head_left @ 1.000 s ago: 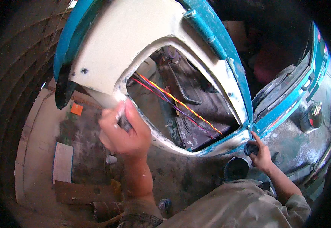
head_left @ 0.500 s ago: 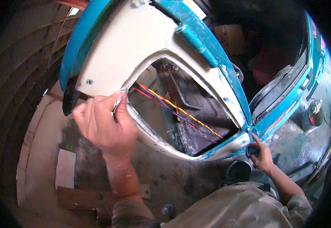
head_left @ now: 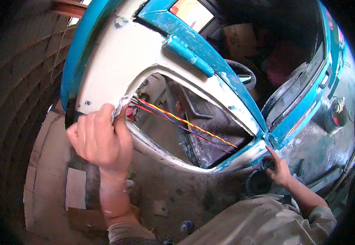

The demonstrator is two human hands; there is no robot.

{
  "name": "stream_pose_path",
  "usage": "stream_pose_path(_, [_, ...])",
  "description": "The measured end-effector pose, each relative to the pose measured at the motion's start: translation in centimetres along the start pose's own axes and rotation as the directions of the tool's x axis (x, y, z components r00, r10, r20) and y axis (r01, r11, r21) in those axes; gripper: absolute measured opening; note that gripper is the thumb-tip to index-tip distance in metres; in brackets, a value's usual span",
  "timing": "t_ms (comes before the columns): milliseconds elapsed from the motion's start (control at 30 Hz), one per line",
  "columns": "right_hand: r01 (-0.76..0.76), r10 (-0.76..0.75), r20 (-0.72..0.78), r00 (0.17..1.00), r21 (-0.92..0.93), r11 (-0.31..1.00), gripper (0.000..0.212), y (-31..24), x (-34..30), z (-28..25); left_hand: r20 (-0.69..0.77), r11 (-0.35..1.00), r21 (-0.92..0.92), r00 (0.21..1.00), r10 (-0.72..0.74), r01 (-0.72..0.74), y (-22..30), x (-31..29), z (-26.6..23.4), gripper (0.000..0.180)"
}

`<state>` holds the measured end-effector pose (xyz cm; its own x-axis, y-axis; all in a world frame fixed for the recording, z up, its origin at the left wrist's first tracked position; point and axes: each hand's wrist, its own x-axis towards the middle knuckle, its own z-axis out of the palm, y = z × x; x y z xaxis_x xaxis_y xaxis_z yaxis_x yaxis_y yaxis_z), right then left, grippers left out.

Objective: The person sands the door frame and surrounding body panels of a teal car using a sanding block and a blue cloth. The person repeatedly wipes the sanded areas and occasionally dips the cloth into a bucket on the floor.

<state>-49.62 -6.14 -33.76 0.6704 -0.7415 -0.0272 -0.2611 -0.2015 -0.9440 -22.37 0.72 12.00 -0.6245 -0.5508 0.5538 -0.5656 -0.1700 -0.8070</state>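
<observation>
A body panel [head_left: 116, 61] of a vehicle, coated off-white with teal edges, fills the middle. My left hand [head_left: 104, 139] pinches a folded whitish sheet [head_left: 118, 109] between thumb and fingers. The sheet is against the left rim of the panel's large opening. Twisted yellow-red and purple wires [head_left: 185, 120] cross that opening. At the panel's lower right corner, my right hand [head_left: 280, 170] has its index finger stretched onto the surface. Its other fingers are curled by a dark rounded object [head_left: 268, 164], which appears held; its kind is unclear.
An open teal door [head_left: 304, 122] stands at right, with a bucket [head_left: 337, 116] beyond it. A dark bucket [head_left: 258, 182] sits below my right hand. A teal hinge-like cylinder [head_left: 189, 57] juts from the panel. A pale board [head_left: 76, 188] lies on the floor at left.
My left hand has moved left and slightly down with the folded sheet, still at the opening's rim. The view has shifted, showing the steering wheel more fully. My right hand stays at the corner.
</observation>
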Motion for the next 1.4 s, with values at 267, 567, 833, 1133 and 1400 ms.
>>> stream_pose_path(267, [-0.010,0.009,0.027,1.000,0.059,0.998,0.100,1.0,-0.2,0.6,0.026,0.937,-0.095,0.940,0.339,-0.335,-0.7,4.7,2.8,0.008])
stream_pose_path(567, [0.009,-0.007,-0.023,1.000,0.079,0.997,0.101,0.9,0.1,0.0,0.064,0.848,-0.276,0.872,0.486,-0.452,-1.1,6.9,2.6,0.012])
stream_pose_path(833, [0.013,-0.011,-0.027,1.000,0.077,0.997,0.099,0.0,0.0,0.6,0.121,0.856,-0.203,0.856,0.503,-0.475,-2.1,6.6,1.7,0.015])
stream_pose_path(1133, [-0.005,0.004,0.033,0.999,0.048,0.999,0.101,-0.2,0.9,0.7,0.203,0.825,-0.221,0.803,0.561,-0.521,-2.3,7.9,1.0,0.017])
stream_pose_path(1400, [-0.025,0.023,0.030,0.999,0.080,0.996,0.099,0.3,1.3,1.2,0.081,0.766,-0.262,0.778,0.623,-0.587,-0.8,10.5,3.1,0.015])
